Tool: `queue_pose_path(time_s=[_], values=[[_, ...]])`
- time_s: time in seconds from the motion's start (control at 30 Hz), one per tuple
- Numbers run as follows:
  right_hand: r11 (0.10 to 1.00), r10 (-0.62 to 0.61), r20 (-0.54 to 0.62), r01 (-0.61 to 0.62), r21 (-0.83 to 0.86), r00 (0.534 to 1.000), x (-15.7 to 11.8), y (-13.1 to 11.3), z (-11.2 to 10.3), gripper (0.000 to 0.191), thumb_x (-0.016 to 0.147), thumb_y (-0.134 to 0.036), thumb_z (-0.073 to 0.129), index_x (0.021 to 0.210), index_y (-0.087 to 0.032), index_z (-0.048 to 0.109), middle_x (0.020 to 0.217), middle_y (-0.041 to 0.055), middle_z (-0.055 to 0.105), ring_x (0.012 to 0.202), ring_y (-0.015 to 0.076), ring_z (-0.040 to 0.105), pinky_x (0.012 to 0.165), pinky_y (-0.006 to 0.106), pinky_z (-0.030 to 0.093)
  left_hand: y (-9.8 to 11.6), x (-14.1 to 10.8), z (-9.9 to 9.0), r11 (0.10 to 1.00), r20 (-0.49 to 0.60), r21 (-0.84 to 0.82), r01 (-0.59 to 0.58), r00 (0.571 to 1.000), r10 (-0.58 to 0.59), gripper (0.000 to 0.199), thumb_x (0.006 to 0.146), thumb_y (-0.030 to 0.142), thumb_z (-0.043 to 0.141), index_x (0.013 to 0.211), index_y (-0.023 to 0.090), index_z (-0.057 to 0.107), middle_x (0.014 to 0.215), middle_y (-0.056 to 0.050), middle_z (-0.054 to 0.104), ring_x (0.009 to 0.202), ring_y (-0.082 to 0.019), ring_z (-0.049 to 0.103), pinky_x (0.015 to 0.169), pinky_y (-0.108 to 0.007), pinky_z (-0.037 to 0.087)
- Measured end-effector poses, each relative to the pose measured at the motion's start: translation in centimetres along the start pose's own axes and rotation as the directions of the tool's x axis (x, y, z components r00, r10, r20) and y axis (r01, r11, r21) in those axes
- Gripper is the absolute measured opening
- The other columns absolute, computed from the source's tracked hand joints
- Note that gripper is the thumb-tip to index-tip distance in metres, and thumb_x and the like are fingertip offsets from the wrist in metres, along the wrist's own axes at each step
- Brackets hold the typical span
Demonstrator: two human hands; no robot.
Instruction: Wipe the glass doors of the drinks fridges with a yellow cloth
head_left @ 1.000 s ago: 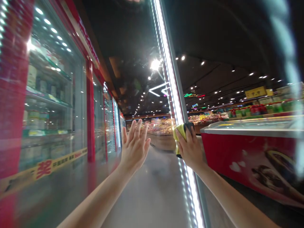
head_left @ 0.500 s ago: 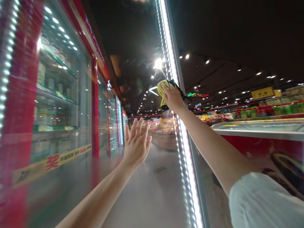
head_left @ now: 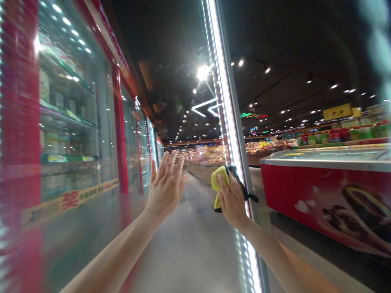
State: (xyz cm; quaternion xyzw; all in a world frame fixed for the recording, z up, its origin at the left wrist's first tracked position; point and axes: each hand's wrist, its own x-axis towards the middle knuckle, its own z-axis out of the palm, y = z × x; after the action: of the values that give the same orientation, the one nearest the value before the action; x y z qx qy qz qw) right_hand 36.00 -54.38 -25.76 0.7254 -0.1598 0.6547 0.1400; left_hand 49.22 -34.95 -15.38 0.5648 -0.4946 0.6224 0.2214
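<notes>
Red-framed glass-door display fridges (head_left: 76, 101) line the left of a polished grey aisle floor (head_left: 189, 252); a red glass-topped chest freezer (head_left: 320, 191) stands right, beneath a dark ceiling (head_left: 275, 53) dotted with spotlights.

Right hand (head_left: 233, 199) holds a yellow cloth (head_left: 218, 187) to a glass door (head_left: 183, 101) — left hand (head_left: 166, 185) spread open.

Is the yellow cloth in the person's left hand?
No, the yellow cloth is gripped in the right hand, while the left hand is open with nothing in it.

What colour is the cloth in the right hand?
The cloth in the right hand is yellow with black trim, best seen in the head view.
</notes>
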Motion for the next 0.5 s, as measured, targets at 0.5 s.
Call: queue_pose_path(time_s=[0.5], values=[[0.981,-0.173,0.031,0.169,0.099,0.984,4.3,0.3,-0.1,0.046,0.102,-0.029,0.047,0.147,-0.035,0.057,0.155,0.0073,0.053,0.146,0.0289,0.046,0.117,0.052,0.044,-2.3,-3.0,-2.1,0.999,0.026,0.035,0.034,0.999,-0.035,0.071,0.103,0.03,0.048,0.165,0.034,0.015,0.17,-0.007,0.03,0.159,-0.028,0.022,0.13,-0.059,0.015]])
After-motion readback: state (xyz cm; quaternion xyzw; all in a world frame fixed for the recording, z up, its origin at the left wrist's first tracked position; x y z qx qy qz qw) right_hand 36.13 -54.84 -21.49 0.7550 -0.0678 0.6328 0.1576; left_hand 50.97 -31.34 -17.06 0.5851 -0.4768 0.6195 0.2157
